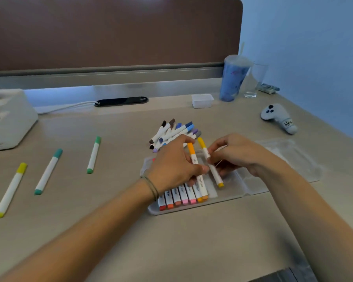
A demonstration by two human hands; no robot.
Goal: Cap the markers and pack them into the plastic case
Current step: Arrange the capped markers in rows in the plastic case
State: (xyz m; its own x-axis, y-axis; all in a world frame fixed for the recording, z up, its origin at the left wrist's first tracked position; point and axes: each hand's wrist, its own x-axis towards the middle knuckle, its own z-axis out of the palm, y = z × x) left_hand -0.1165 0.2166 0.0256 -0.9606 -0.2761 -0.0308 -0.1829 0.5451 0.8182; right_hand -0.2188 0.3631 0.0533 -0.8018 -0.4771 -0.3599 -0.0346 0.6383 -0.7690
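Case [230, 195] right half bare

markers [183, 195] in case [192, 210], perhaps seven, pile [173, 133] behind

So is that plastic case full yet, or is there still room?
Not full. The plastic case holds a row of markers on its left; bare tray shows on the right, where the right hand lowers a yellow marker.

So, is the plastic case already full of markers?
No, the plastic case holds a row of markers on its left side only; the right part is bare.
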